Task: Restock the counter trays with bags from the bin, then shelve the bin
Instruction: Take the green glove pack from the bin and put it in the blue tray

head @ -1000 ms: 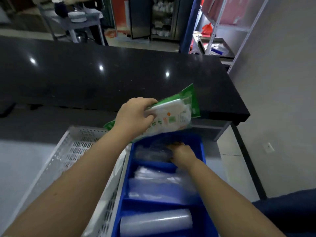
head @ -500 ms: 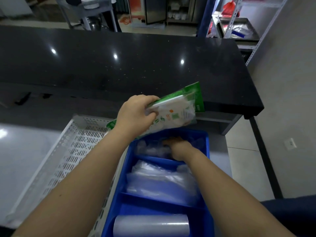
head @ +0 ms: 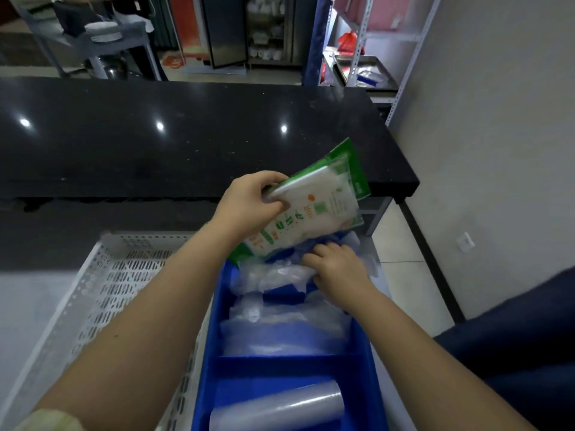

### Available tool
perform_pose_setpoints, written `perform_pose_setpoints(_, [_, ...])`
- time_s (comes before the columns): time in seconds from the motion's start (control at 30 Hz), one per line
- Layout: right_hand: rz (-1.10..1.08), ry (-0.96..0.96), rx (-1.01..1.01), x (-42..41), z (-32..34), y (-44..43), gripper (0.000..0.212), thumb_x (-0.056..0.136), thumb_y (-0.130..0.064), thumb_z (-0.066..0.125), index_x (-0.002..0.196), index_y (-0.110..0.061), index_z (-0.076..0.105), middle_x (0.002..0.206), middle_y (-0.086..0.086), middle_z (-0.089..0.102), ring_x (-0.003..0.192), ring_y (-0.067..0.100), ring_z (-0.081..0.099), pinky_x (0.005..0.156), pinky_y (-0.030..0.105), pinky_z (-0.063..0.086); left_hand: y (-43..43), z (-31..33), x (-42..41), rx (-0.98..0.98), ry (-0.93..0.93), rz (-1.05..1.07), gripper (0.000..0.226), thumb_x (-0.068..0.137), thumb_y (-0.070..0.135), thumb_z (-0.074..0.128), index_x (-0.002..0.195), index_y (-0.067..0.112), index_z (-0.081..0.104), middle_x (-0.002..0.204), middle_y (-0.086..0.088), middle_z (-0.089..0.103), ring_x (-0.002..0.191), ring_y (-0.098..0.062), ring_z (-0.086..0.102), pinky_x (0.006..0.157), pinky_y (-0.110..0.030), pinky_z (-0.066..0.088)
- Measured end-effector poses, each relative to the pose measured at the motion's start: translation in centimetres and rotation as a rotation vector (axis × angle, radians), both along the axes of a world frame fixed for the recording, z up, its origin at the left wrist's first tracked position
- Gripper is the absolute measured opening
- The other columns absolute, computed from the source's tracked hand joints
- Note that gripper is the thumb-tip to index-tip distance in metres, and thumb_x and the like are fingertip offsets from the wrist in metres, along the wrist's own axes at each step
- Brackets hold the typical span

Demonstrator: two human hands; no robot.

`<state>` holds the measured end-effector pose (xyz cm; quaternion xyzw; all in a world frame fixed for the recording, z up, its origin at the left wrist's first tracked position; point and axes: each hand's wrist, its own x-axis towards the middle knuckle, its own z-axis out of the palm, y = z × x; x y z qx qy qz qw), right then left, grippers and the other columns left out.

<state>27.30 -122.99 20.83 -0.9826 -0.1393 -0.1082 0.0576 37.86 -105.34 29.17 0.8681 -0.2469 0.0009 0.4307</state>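
My left hand [head: 249, 204] grips a green-and-white pack of bags [head: 314, 206], held tilted above the far end of the blue divided tray [head: 289, 363]. In the tray's far compartment my right hand [head: 337, 269] presses into crumpled clear plastic bags [head: 273, 275], fingers curled on them. More clear bags [head: 280, 331] fill the middle compartment, and a roll of clear bags [head: 277, 407] lies in the near one. A white perforated bin [head: 102, 293] stands directly left of the blue tray.
A black stone counter [head: 174, 135] runs across beyond the tray and bin. Right of it are a grey wall [head: 497, 150] and tiled floor [head: 404, 262]. White metal shelving with a steel tray [head: 370, 73] stands at the back right.
My left hand has lifted the green pack slightly and turned it more upright. My right hand has shifted right in the far compartment, bunching the clear bags up.
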Motion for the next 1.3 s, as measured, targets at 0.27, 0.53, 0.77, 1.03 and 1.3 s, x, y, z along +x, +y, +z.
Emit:
perform_pose_setpoints(0.27, [-0.119, -0.042, 0.076, -4.3, 0.1, -1.5, 0.027, 0.057, -0.005, 0.08, 0.082, -0.01, 0.07, 0.079, 0.009, 0.066, 0.069, 0.031, 0.06, 0.056, 0.039, 0.049, -2.6, -3.0, 0.6, 0.184, 0.115, -0.129, 0.037, 0.078, 0.019, 0.076, 0.111, 0.03, 0.064, 0.101, 0.012, 0.065, 0.09, -0.006, 0.062, 0.076, -0.032, 0.056])
perform_pose_setpoints(0.53, [-0.174, 0.031, 0.056, -4.6, 0.1, -1.6, 0.024, 0.07, -0.012, 0.076, 0.093, -0.016, 0.07, 0.093, 0.005, 0.068, 0.086, 0.028, 0.062, 0.069, 0.041, 0.052, -0.5, -6.5, 3.1, 0.439, 0.173, -0.12, 0.044, 0.075, 0.025, 0.079, 0.115, 0.033, 0.062, 0.108, 0.008, 0.064, 0.093, -0.011, 0.058, 0.075, -0.031, 0.051])
perform_pose_setpoints(0.77, [-0.167, 0.076, 0.025, -1.7, -0.5, -0.5, 0.03, 0.074, -0.006, 0.07, 0.103, -0.016, 0.069, 0.101, 0.004, 0.068, 0.094, 0.028, 0.059, 0.076, 0.04, 0.047, -0.5, -8.2, 1.7, 0.61, -0.338, -0.006, 0.056, 0.081, 0.029, 0.068, 0.134, 0.028, 0.048, 0.127, 0.0, 0.055, 0.118, -0.025, 0.046, 0.094, -0.043, 0.034])
perform_pose_setpoints(1.03, [-0.08, 0.241, 0.014, 4.1, -3.3, 2.8, 0.034, 0.081, -0.01, 0.063, 0.114, -0.017, 0.06, 0.113, 0.008, 0.06, 0.107, 0.03, 0.051, 0.085, 0.039, 0.039, 3.9, -9.0, -3.6, 0.336, -0.147, -0.096, 0.031, 0.088, 0.036, 0.061, 0.118, 0.028, 0.063, 0.117, 0.005, 0.062, 0.11, -0.016, 0.05, 0.092, -0.028, 0.04])
perform_pose_setpoints(1.3, [-0.256, 0.358, 0.243, 2.6, -5.1, 0.6, 0.041, 0.08, -0.028, 0.072, 0.118, -0.029, 0.055, 0.121, 0.004, 0.062, 0.106, 0.027, 0.057, 0.08, 0.04, 0.051, 3.4, -14.3, -4.8, 0.77, 0.035, -0.171, 0.044, 0.096, 0.054, 0.031, 0.132, 0.038, 0.048, 0.135, 0.007, 0.053, 0.117, -0.024, 0.046, 0.096, -0.042, 0.04])
